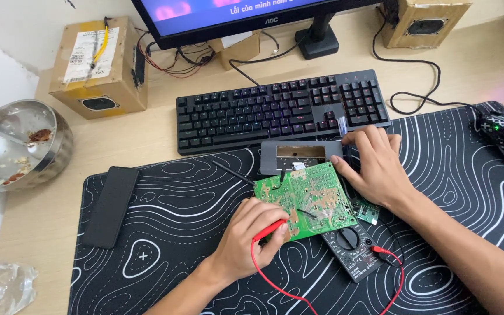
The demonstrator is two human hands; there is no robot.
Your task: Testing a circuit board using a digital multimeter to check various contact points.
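Left hand point(252, 233) apparently presses red probe point(269, 229) onto circuit board point(307, 195).

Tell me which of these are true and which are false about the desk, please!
1. The left hand holds a red probe against the green circuit board. True.
2. The right hand holds a cup. False: its fingers rest at the board's far edge, beside a grey holder.
3. The keyboard is white. False: it is black.
4. A metal bowl sits on the left of the desk. True.
5. The black meter lies on top of the board. False: it lies partly under the board's near corner, on the patterned mat.
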